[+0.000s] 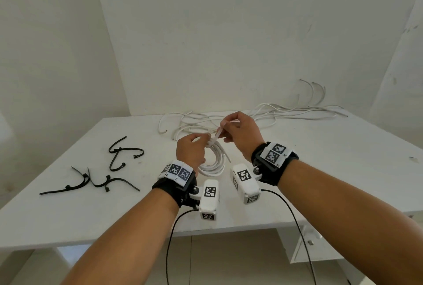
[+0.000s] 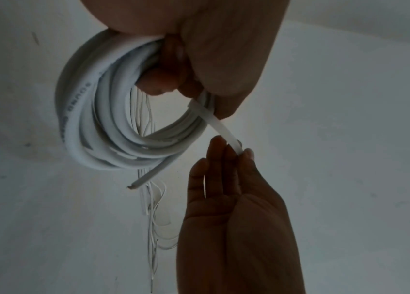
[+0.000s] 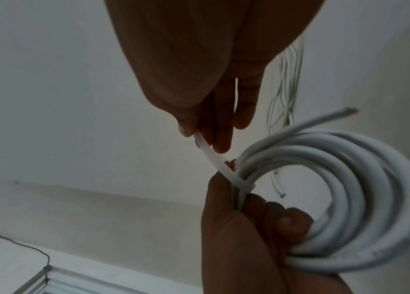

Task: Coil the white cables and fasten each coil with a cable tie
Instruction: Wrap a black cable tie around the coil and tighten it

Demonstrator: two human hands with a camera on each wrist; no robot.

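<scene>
One coil [image 1: 214, 161] is wound and held above the bench [image 1: 320, 170] in the left hand [image 1: 191, 153] grip, the right hand [image 1: 240, 132] pinches its white cable tie [image 2: 220, 127] tail, while loose cables [image 1: 286, 112] behind remain uncoiled.

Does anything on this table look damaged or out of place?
Yes. The black cable ties lie bent and scattered at the table's left, some already looped shut. The loose white cables at the back are tangled.
</scene>
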